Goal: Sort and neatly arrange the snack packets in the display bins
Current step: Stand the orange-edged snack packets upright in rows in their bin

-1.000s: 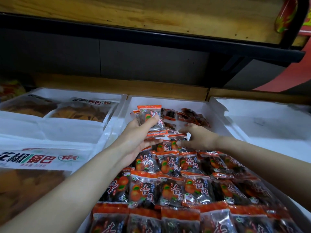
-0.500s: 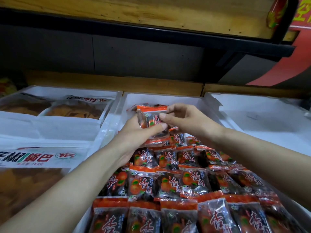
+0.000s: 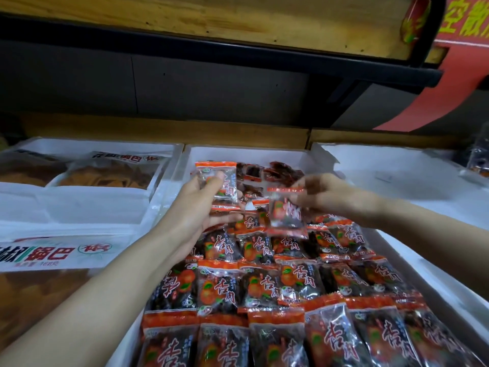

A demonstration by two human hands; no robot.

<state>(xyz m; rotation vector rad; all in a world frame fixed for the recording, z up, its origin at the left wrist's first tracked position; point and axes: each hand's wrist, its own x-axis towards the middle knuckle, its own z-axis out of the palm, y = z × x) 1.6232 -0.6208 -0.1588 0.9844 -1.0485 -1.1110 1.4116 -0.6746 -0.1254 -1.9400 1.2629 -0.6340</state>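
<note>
Right hand [image 3: 326, 198] has pinched one packet [image 3: 285, 214] off the stack [image 3: 221, 182] the left hand [image 3: 194, 215] grips; near rows [image 3: 264, 287] neat, rear heap [image 3: 277, 172] unsorted.

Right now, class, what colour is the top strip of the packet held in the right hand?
Orange-red: the top strip of the packet in the right hand, head view.

Dim overhead shelf shadow, motion-blurred hands, glossy packet glare, wide-angle edge bending

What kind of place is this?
Probably a shop's snack display. White bins sit side by side under a wooden shelf; the middle one holds rows of identical snack packets, the left one labelled bags of crisps. A red banner hangs at right.
</note>
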